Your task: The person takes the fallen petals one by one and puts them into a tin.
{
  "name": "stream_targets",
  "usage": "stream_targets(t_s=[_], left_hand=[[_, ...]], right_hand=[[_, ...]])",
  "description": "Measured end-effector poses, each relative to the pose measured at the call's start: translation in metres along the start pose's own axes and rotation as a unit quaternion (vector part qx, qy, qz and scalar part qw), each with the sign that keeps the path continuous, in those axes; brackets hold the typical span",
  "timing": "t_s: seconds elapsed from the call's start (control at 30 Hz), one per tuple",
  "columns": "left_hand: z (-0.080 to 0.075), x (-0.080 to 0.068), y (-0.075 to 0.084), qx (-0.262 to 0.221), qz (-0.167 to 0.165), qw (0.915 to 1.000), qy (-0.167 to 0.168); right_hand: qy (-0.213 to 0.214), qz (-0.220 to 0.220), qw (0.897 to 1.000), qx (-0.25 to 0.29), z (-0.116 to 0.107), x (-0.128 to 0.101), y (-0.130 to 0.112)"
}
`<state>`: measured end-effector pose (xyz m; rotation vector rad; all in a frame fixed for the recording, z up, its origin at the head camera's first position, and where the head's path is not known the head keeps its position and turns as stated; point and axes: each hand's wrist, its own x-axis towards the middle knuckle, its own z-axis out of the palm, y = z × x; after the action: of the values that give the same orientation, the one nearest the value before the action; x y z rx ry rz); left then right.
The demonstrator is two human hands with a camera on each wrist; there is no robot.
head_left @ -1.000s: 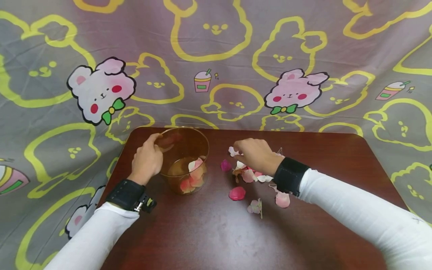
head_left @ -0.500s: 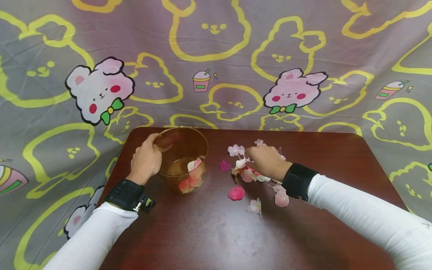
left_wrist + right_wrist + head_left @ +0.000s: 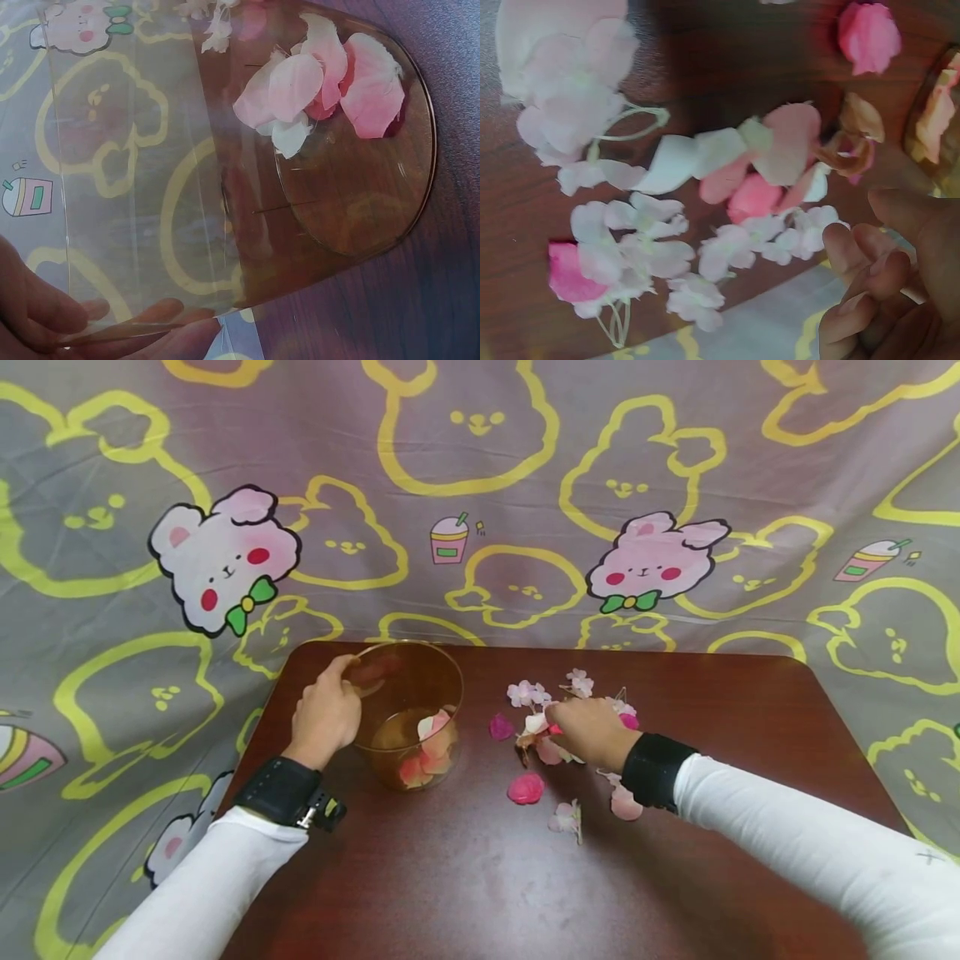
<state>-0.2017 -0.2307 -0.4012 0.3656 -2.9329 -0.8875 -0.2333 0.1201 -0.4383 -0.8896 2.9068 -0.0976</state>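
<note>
My left hand grips the rim of a see-through amber bucket, thumb and fingers on either side of its wall in the left wrist view. Pink and white petals lie on the bucket's floor, along one side. Over the scattered petals and blossoms on the table, my right hand reaches down with fingers loosely bent. In the right wrist view no object shows between the fingers; white blossoms lie right by the fingertips. Part of the pile is hidden under this hand in the head view.
A deep pink petal and a pale blossom with stem lie in front of the pile on the brown table. A purple petal sits between pile and bucket. Patterned cloth hangs behind the table.
My right hand has moved right and slightly nearer across the pile, uncovering pale blossoms at its back left. The left hand and the bucket have stayed in place.
</note>
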Motion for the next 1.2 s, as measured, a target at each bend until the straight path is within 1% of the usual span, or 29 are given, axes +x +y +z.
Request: stream_targets(t_s=[0.17,0.37,0.43,0.7,0.8,1.2], left_hand=[[0.0,0.0,0.0,0.0,0.0,1.0,0.0],[0.0,0.0,0.0,0.0,0.002,1.0,0.0],[0.0,0.0,0.0,-0.001,0.003,1.0,0.001],[0.0,0.0,0.0,-0.004,0.007,1.0,-0.003],[0.0,-0.001,0.0,-0.004,0.006,1.0,-0.004],[-0.002,-0.001,0.001,-0.007,0.004,1.0,-0.006]], right_hand=[[-0.018,0.007,1.0,0.016,0.01,0.001,0.002],[-0.026,0.007,1.0,0.005,0.021,0.003,0.001],[-0.027,0.008,1.0,0.009,0.024,0.004,0.002],[-0.039,0.025,0.997,0.055,0.032,0.008,0.005],[-0.041,0.023,0.997,0.061,0.036,0.009,0.005],[-0.039,0.025,0.998,0.047,0.05,0.01,0.003]])
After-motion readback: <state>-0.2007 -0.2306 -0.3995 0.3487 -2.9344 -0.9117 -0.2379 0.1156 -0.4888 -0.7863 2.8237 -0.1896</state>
